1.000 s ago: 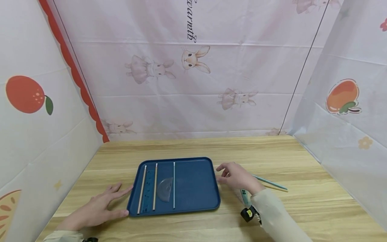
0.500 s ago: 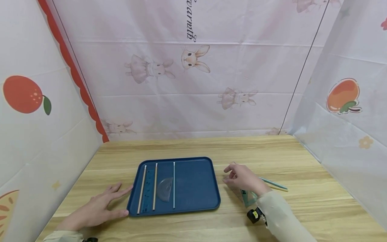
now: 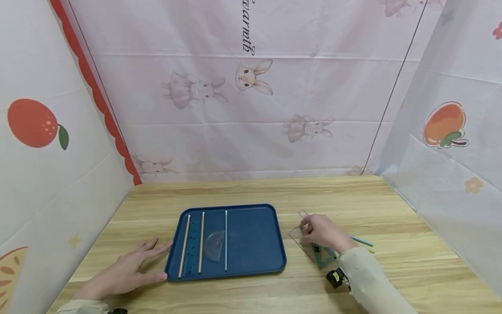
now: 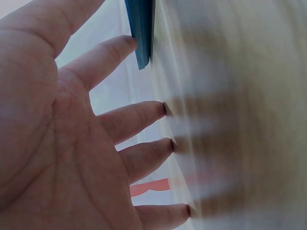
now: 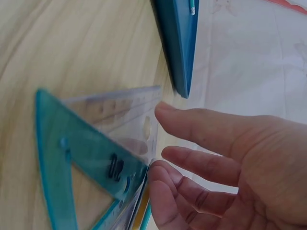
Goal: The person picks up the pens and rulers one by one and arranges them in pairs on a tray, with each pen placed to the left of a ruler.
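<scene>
My right hand (image 3: pixel 310 230) is on the wooden table just right of a blue tray (image 3: pixel 252 244) and grips a clear set square (image 3: pixel 296 236) by its edge. In the right wrist view my right hand's (image 5: pixel 165 153) fingertips curl against the clear set square (image 5: pixel 120 120), which overlaps a teal set square (image 5: pixel 57 143). The teal set square (image 3: pixel 323 258) pokes out below the hand. My left hand (image 3: pixel 129 270) lies flat, fingers spread, on the table at the tray's left edge. The left wrist view shows the left hand (image 4: pixel 96 143) straight-fingered beside the tray (image 4: pixel 142 28).
In the tray lie three thin metal rods (image 3: pixel 225 240), a blue ruler (image 3: pixel 192 248) and a clear protractor (image 3: pixel 215 246). Thin pencil-like sticks (image 3: pixel 361 240) lie behind my right hand. Printed fabric walls close in the table on three sides.
My right hand drew back to the right from the tray's edge and closed on the clear set square, whose corner now shows above the hand. The left hand stayed still.
</scene>
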A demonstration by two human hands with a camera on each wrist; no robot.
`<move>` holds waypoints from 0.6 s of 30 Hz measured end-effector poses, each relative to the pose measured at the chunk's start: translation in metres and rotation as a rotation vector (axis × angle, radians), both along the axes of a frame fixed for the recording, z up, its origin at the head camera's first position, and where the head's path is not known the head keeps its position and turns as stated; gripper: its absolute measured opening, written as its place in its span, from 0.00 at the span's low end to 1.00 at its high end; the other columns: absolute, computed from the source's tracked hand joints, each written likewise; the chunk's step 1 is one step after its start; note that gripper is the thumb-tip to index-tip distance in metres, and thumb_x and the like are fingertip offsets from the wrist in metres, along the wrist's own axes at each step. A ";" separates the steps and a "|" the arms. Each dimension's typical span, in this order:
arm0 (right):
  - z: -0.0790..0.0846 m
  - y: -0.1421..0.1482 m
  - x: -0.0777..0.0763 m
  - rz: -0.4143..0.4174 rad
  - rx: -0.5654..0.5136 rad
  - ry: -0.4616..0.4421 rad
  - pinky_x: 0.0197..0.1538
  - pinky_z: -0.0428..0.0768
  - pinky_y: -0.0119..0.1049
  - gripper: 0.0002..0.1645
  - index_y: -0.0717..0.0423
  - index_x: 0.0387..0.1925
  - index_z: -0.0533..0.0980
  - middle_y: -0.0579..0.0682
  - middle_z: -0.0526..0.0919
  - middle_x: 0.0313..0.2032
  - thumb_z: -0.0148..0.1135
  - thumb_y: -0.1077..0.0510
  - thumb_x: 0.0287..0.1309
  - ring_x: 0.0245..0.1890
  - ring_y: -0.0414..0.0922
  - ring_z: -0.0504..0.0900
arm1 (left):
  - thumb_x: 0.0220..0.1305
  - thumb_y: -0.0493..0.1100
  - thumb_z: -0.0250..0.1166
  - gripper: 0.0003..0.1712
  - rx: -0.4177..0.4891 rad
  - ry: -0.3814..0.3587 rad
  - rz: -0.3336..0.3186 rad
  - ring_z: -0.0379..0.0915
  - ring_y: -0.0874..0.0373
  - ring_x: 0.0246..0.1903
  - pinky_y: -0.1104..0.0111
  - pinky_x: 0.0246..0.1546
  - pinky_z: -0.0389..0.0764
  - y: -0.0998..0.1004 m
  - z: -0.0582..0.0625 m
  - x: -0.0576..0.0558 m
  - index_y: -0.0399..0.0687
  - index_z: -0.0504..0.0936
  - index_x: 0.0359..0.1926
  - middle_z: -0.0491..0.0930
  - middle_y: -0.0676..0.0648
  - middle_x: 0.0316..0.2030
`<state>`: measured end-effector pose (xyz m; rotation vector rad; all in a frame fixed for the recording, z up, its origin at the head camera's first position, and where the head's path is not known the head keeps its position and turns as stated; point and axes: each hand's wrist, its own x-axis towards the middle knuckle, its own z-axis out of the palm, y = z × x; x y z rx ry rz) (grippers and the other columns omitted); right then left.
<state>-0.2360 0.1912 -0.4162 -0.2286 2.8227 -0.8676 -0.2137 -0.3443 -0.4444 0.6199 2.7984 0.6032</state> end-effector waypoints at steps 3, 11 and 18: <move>0.000 0.002 0.000 0.001 0.019 -0.005 0.38 0.78 0.39 0.30 0.70 0.60 0.81 0.52 0.83 0.35 0.80 0.62 0.59 0.32 0.43 0.75 | 0.66 0.69 0.71 0.48 0.006 0.005 0.001 0.49 0.10 0.75 0.09 0.52 0.56 0.000 0.000 0.001 0.60 0.68 0.81 0.58 0.22 0.79; -0.001 0.005 -0.004 0.006 0.078 -0.001 0.48 0.83 0.46 0.32 0.68 0.60 0.81 0.55 0.85 0.42 0.82 0.60 0.56 0.39 0.46 0.78 | 0.67 0.68 0.72 0.48 0.001 0.011 0.001 0.48 0.09 0.74 0.10 0.52 0.57 0.000 0.001 0.001 0.60 0.68 0.82 0.57 0.21 0.79; -0.001 0.005 -0.008 0.014 0.098 -0.006 0.51 0.85 0.50 0.35 0.69 0.61 0.81 0.57 0.87 0.44 0.83 0.58 0.56 0.43 0.47 0.83 | 0.67 0.67 0.72 0.48 -0.013 0.018 -0.002 0.50 0.09 0.74 0.10 0.51 0.59 0.001 0.002 0.001 0.59 0.68 0.82 0.58 0.21 0.79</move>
